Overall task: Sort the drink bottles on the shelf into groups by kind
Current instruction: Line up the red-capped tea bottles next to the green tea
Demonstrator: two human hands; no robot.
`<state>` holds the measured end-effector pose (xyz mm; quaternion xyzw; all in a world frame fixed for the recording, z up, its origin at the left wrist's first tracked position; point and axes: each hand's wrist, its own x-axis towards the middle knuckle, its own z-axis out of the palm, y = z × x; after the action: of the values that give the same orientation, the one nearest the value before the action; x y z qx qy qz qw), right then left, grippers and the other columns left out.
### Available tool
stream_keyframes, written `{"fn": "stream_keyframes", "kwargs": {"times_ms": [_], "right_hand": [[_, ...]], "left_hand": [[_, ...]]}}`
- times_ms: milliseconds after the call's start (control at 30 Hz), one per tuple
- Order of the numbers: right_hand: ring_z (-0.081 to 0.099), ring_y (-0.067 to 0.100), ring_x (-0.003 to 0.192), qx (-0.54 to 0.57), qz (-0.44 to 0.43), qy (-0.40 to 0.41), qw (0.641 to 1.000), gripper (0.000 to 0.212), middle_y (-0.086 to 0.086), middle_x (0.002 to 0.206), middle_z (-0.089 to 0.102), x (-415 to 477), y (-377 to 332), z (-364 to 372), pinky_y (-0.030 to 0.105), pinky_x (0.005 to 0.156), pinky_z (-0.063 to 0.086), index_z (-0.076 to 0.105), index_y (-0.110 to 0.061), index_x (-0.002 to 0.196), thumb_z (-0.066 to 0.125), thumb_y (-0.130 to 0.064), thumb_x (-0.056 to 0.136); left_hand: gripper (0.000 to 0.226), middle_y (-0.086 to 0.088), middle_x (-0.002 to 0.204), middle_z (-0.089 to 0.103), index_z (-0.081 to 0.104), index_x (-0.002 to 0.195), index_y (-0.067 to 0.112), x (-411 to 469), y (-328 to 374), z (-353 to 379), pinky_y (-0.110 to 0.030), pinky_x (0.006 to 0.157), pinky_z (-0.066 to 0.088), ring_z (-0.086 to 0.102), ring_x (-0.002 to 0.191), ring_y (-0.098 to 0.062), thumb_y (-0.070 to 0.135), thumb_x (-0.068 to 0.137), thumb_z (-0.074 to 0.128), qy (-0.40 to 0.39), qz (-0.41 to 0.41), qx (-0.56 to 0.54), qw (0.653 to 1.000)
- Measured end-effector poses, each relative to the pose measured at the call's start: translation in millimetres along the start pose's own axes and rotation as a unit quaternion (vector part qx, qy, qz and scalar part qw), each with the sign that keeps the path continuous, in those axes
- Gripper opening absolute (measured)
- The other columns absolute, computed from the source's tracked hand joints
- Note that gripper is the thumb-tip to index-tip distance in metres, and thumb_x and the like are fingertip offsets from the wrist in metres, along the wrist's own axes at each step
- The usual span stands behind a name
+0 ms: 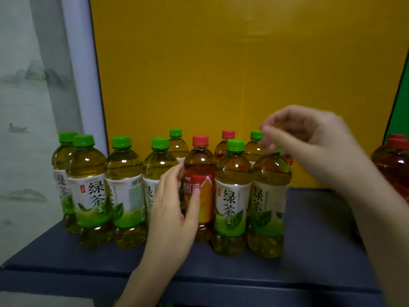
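1. The green tea bottles (86, 191) at the left end of the shelf (309, 240) stand packed and touching. The one nearest the centre (158, 169) has fingers wedged against it. A sideways push there could tip it into its neighbours and topple the row.
2. The left hand (174, 207) grips the red tea bottle (200, 171), thumb on the label and fingers curled round its left side. This bottle stands mid-shelf in the front row, hemmed in by green ones. Pulled out at a tilt, it could drag a neighbour along, and the smooth label could slip.
3. The two front green bottles (232, 196) to the right of it stand near the shelf's front edge. A knock from the leaving bottle could send one off.
4. The right hand (309, 138) is blurred and hovers over those bottles. Its fingers are loosely curled, and nothing shows in them. It could clip a cap.
5. The red group (396, 156) stands well apart at the far right. The route there crosses the right arm, so the two hands may collide.
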<state>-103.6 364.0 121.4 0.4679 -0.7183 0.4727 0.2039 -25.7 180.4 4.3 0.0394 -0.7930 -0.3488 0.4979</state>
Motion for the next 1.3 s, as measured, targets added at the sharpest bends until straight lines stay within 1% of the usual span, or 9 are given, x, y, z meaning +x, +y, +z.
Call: {"fn": "stream_keyframes", "kwargs": {"times_ms": [100,200,300,567,800,900,967,1133,1300], "right_hand": [[0.066,0.005,0.074,0.021,0.003,-0.004,1.0,0.011,0.003,0.088,0.07,45,33,-23,0.013,0.064,0.052,0.061,-0.013,0.099,0.056,-0.013,0.09],[0.063,0.011,0.087,0.017,0.053,-0.117,0.992,0.024,0.011,0.107,0.065,79,72,-16,0.015,0.073,0.051,0.056,-0.009,0.114,0.055,-0.01,0.091],[0.056,0.015,0.107,-0.011,0.075,-0.222,0.972,0.038,0.01,0.125,0.057,95,103,1,0.022,0.085,0.048,0.048,-0.009,0.127,0.056,-0.012,0.09],[0.033,0.02,0.136,-0.019,0.031,-0.282,0.959,0.07,0.009,0.15,0.03,103,123,39,0.029,0.111,0.029,0.021,-0.008,0.145,0.061,-0.016,0.087],[0.046,0.028,0.124,-0.181,0.01,-0.311,0.933,0.089,0.015,0.139,0.042,115,117,54,0.032,0.097,0.039,0.016,-0.008,0.143,0.073,-0.02,0.076],[0.055,0.03,0.104,-0.239,-0.007,-0.329,0.914,0.088,0.016,0.114,0.052,115,114,59,0.035,0.081,0.044,0.017,-0.006,0.138,0.076,-0.021,0.074],[0.057,0.027,0.091,-0.246,-0.017,-0.325,0.913,0.086,0.009,0.099,0.05,115,113,60,0.037,0.076,0.048,0.018,-0.008,0.135,0.077,-0.02,0.073],[0.057,0.026,0.092,-0.206,-0.004,-0.308,0.929,0.082,0.009,0.101,0.052,115,113,62,0.041,0.081,0.051,0.025,-0.009,0.131,0.078,-0.021,0.071],[0.056,0.025,0.092,-0.208,-0.007,-0.281,0.937,0.054,0.008,0.097,0.056,113,110,65,0.033,0.074,0.045,0.047,-0.007,0.112,0.077,-0.021,0.07]], "left_hand": [[0.061,0.026,0.139,0.028,0.016,0.145,0.032,5,5,20,-0.012,0.104,0.026,0.028,0.129,0.011,0.029,0.093,0.048,0.003,-0.049,-0.005,0.999],[0.064,0.017,0.15,0.021,0.008,0.148,0.03,12,6,34,-0.026,0.112,0.024,0.021,0.138,0.0,0.032,0.095,0.044,0.009,-0.081,-0.001,0.997],[0.064,0.011,0.154,0.019,0.008,0.148,0.028,19,5,42,-0.027,0.113,0.023,0.02,0.139,-0.003,0.03,0.095,0.044,0.017,-0.108,-0.009,0.994],[0.075,0.007,0.154,0.023,0.003,0.148,0.031,32,0,48,-0.042,0.115,0.028,0.023,0.14,-0.008,0.028,0.091,0.052,-0.026,-0.135,-0.001,0.99],[0.086,0.0,0.149,0.034,-0.002,0.146,0.031,40,-2,53,-0.03,0.101,0.041,0.044,0.128,-0.016,0.021,0.087,0.06,-0.038,-0.138,0.079,0.987],[0.085,-0.002,0.14,0.044,-0.002,0.144,0.03,43,-5,53,-0.023,0.085,0.043,0.055,0.111,-0.015,0.02,0.087,0.06,-0.05,-0.148,0.088,0.984],[0.084,-0.002,0.137,0.047,0.0,0.144,0.028,45,-6,52,-0.023,0.084,0.044,0.056,0.11,-0.015,0.02,0.087,0.061,-0.054,-0.157,0.083,0.983],[0.078,0.001,0.128,0.054,0.017,0.145,0.018,49,-9,53,-0.024,0.087,0.041,0.053,0.112,-0.011,0.022,0.083,0.064,-0.047,-0.164,0.046,0.984],[0.061,0.009,0.105,0.063,0.039,0.133,0.019,50,-11,54,-0.022,0.081,0.048,0.06,0.097,-0.005,0.018,0.08,0.068,-0.017,-0.159,0.012,0.987]]}}
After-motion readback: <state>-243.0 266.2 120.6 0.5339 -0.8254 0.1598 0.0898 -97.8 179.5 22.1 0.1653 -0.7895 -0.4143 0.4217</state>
